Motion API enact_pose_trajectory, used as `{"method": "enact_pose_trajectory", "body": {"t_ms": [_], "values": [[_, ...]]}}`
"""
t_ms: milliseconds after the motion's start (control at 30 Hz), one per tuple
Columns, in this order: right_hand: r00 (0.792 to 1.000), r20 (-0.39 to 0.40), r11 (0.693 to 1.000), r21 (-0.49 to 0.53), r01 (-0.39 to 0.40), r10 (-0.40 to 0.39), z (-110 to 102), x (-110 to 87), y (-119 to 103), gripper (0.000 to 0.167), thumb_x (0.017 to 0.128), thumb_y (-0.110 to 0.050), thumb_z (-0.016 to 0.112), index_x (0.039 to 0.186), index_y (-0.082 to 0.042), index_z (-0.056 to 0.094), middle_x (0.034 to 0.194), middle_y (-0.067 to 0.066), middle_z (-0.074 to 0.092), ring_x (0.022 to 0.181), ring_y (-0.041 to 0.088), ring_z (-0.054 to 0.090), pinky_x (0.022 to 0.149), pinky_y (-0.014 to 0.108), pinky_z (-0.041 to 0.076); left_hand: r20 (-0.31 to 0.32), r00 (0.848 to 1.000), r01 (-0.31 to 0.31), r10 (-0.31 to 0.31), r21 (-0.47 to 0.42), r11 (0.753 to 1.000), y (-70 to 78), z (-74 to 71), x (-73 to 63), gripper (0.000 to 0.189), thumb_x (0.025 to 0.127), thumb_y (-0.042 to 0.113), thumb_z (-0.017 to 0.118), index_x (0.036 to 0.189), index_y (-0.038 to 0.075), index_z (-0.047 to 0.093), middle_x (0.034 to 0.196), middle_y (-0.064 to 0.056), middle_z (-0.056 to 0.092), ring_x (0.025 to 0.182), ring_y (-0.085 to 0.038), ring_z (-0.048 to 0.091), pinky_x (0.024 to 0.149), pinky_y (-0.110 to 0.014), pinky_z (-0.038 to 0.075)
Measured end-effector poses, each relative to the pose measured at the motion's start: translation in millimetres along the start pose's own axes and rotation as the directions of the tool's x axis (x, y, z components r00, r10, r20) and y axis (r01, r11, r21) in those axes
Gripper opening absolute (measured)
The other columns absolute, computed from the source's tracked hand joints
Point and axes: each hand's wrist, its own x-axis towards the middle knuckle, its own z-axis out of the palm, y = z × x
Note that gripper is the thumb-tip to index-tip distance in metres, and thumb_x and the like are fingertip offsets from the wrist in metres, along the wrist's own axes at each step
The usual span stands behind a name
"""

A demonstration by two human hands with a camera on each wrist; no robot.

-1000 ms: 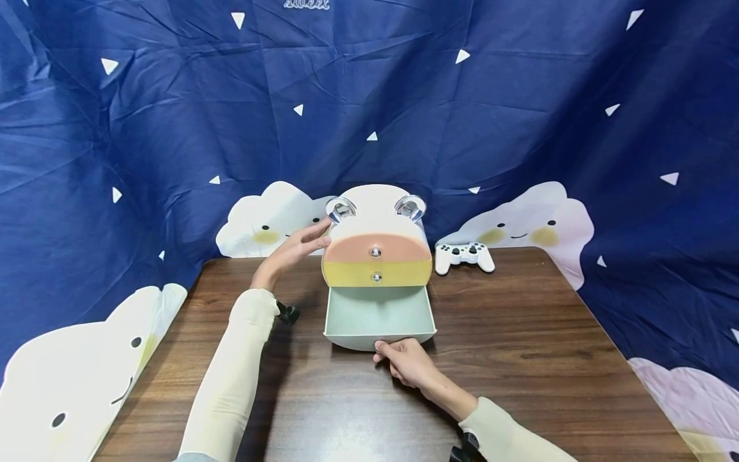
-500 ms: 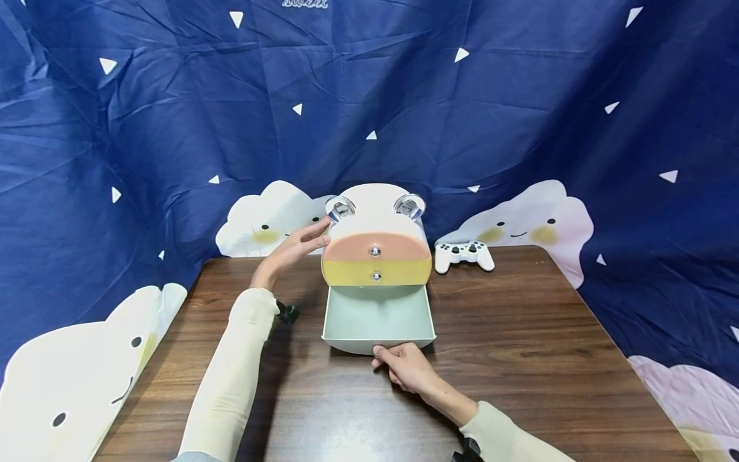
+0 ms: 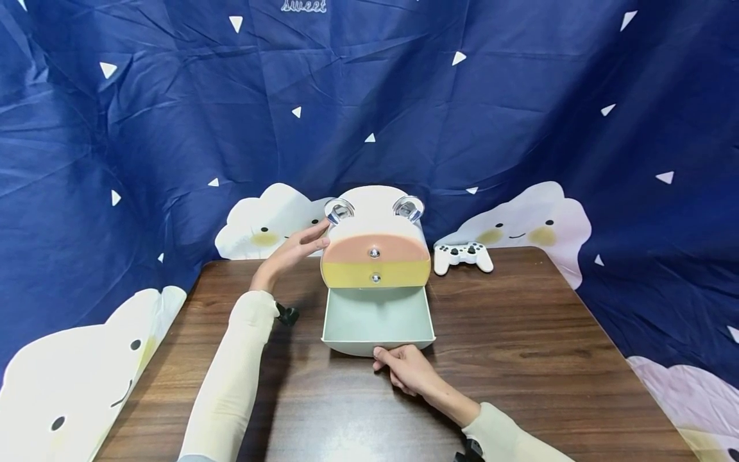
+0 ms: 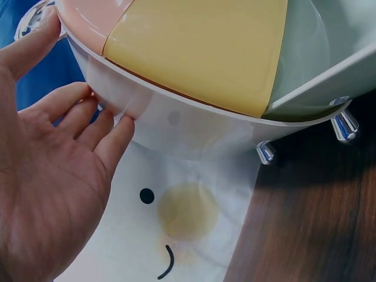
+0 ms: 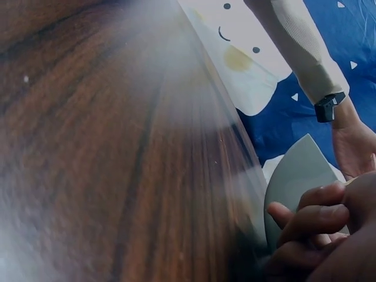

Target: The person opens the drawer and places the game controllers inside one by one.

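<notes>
The left hand (image 3: 291, 253), fingers extended, touches the left side of the box (image 3: 375, 212), likely bracing it at the far middle of the desk (image 3: 519, 333). The green drawer (image 3: 349, 347) extends nearward; the right hand (image 3: 408, 369) grips its front centre, presumably keeping it straight.

A single word, "sweet" (image 3: 303, 6), is standing on the dark blue backdrop cloth (image 3: 369, 77), and it is running along the very top of the head view, a little left of the middle. Its letters are showing pale against the blue, all in lower case, and they are flowing in a slanted, handwritten-looking script. On the white game controller (image 3: 464, 258), which is lying lower down and to the right, any marks on the dark buttons are coming out too small to be read
</notes>
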Motion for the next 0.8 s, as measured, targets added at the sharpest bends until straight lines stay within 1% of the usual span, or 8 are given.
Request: {"method": "enact_pose_trajectory", "body": {"t_ms": [133,233,400,533,600,667,800], "values": [[0.999,0.016,0.998,-0.048,0.033,-0.032,-6,-1.3,-3,0.045,0.106,-0.04,0.064,0.094,0.001,0.08,0.043,-0.008,0.047,0.032,0.001,0.033,0.034,0.019,0.03,-0.007,1.0,-0.004,0.004,-0.003,1.0,-1.0,-1.0,-0.5,0.067,0.108,0.04,0.06,0.167,0.02,0.038,0.175,0.001,0.032,0.165,-0.021,0.022,0.135,-0.05,0.02],[0.997,0.033,0.991,-0.11,0.076,-0.073,-13,-3.9,-7,0.039,0.105,-0.033,0.065,0.094,0.001,0.079,0.046,-0.008,0.049,0.034,0.0,0.035,0.034,0.019,0.031,-0.013,1.0,-0.007,0.007,-0.003,1.0,-1.4,-1.5,-0.5,0.067,0.107,0.042,0.061,0.167,0.02,0.039,0.175,0.001,0.032,0.165,-0.021,0.023,0.135,-0.05,0.021],[0.987,0.084,0.969,-0.198,0.151,-0.136,-31,-13.1,-20,0.025,0.101,-0.016,0.061,0.098,0.002,0.08,0.051,-0.007,0.053,0.038,0.001,0.04,0.038,0.02,0.036,-0.009,1.0,-0.006,0.006,-0.013,1.0,-1.7,-1.1,-0.5,0.068,0.107,0.042,0.062,0.167,0.022,0.038,0.176,0.002,0.031,0.165,-0.021,0.023,0.135,-0.049,0.021],[0.979,0.105,0.943,-0.267,0.199,-0.176,-50,-20.0,-35,0.023,0.1,-0.01,0.059,0.098,-0.002,0.08,0.054,-0.005,0.056,0.041,0.003,0.044,0.039,0.022,0.041,-0.005,1.0,-0.004,0.004,-0.023,1.0,-3.5,-1.1,0.3,0.068,0.107,0.042,0.062,0.168,0.025,0.037,0.176,0.004,0.03,0.165,-0.019,0.022,0.135,-0.049,0.022],[0.978,0.092,0.932,-0.298,0.207,-0.188,-63,-21.6,-43,0.022,0.101,-0.01,0.059,0.099,-0.004,0.08,0.056,-0.004,0.057,0.042,0.005,0.046,0.04,0.022,0.043,-0.006,1.0,-0.003,0.003,-0.028,1.0,-4.1,-1.2,0.8,0.067,0.107,0.041,0.061,0.167,0.026,0.037,0.176,0.005,0.029,0.165,-0.018,0.021,0.135,-0.049,0.021],[0.98,0.069,0.928,-0.314,0.2,-0.188,-77,-21.6,-51,0.021,0.102,-0.01,0.059,0.1,-0.005,0.079,0.058,-0.002,0.058,0.043,0.007,0.047,0.041,0.022,0.044,-0.006,1.0,-0.003,0.002,-0.032,0.999,-4.1,-1.1,1.2,0.066,0.107,0.041,0.061,0.167,0.027,0.037,0.176,0.005,0.029,0.165,-0.018,0.021,0.135,-0.049,0.021],[0.98,-0.008,0.917,-0.353,0.185,-0.201,-107,-14.3,-62,0.018,0.103,-0.013,0.063,0.105,-0.005,0.078,0.062,0.0,0.061,0.047,0.011,0.051,0.042,0.022,0.044,0.006,1.0,0.003,-0.003,-0.04,0.999,-2.8,-0.8,1.3,0.066,0.108,0.04,0.061,0.167,0.027,0.036,0.176,0.006,0.028,0.165,-0.018,0.019,0.135,-0.049,0.019]]}}
